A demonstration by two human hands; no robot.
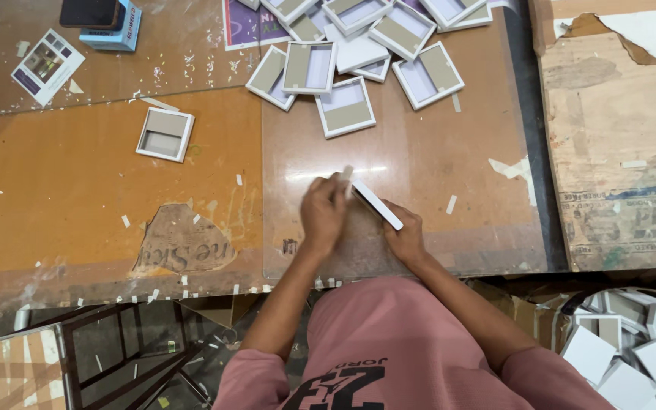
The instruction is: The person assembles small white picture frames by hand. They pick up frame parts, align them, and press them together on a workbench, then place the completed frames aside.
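Nearest the camera, the left hand and right hand each close a grip on a white box tray, tilted edgewise above the desk, below the tray pile.

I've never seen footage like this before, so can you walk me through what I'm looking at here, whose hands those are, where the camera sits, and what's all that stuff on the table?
There is no machine here. A camera worn on a person's head looks straight down, so you see their own arms and pink shirt from above. Both hands meet at the near edge of a worn brown table. The left hand and right hand hold a thin white flat piece between them, seen nearly edge-on; the left hand is blurred. Farther back lies a pile of shallow white trays with grey insides, and one single tray sits apart to the left. White paper scraps dot the surface. At the lower right, below the table, is a heap of white boxes.
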